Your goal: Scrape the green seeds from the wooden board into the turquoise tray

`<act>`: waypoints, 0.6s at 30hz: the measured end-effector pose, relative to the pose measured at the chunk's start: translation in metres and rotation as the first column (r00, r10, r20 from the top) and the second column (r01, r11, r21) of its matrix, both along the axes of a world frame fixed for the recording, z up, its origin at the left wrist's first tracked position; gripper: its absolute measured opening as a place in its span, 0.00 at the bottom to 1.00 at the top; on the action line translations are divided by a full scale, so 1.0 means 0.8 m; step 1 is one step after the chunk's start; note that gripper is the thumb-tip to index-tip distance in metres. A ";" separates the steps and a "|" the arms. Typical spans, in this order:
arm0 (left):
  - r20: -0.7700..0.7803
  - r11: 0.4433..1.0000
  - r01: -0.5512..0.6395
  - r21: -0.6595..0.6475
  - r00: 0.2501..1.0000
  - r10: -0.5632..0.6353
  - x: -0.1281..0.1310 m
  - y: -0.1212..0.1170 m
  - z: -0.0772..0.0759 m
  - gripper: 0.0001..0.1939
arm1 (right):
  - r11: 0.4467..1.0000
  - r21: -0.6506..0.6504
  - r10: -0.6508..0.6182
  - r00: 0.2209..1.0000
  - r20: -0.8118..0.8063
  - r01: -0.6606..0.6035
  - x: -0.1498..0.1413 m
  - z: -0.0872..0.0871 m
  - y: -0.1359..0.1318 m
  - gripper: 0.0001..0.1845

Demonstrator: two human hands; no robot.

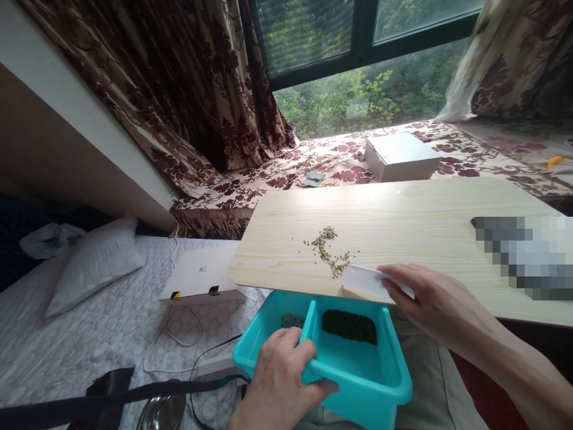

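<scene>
Two hands: the right hand [425, 292] pinches a white scraper [363, 282] between thumb and fingers, just beside loose grains [342, 260] on the board [416, 221]; the left hand [281, 370] clasps the turquoise bin [367, 388] over its near rim. Partway, I'd judge: a dark heap [349, 326] lies binned, grains remain out. The right reaches in sideways, the left knuckles-up.

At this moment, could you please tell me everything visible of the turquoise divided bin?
The turquoise divided bin looks like smooth plastic, with an open top, rounded corners and a divider. Its right compartment holds a dark granular heap towards the far end; the left compartment holds scattered grains. It sits upright by the near edge of the pale tabletop, its near side gripped by the left hand.
</scene>
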State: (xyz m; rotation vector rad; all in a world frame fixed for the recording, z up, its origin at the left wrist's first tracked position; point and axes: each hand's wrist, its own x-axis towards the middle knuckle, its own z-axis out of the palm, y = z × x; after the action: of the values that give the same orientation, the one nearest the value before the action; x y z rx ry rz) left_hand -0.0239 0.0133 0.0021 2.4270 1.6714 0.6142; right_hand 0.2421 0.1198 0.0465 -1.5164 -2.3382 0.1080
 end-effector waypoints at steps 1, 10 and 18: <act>0.000 1.000 -0.001 0.002 1.000 0.001 0.000 0.000 0.000 0.28 | 1.000 -0.008 0.016 1.000 -0.003 -0.016 -0.002 0.001 -0.001 0.16; -0.007 1.000 0.006 0.016 1.000 -0.006 -0.001 0.002 -0.002 0.28 | 0.998 -0.048 -0.040 0.999 -0.018 0.039 0.009 0.009 -0.001 0.18; -0.004 1.000 -0.005 0.011 1.000 0.006 -0.002 0.002 -0.003 0.28 | 0.990 -0.042 -0.133 0.990 0.040 0.135 -0.004 0.006 0.016 0.19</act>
State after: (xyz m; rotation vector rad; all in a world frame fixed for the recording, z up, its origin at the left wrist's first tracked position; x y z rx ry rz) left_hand -0.0258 0.0147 -0.0006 2.4332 1.6811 0.6214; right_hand 0.2391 0.1330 0.0514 -1.7057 -2.2681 0.1002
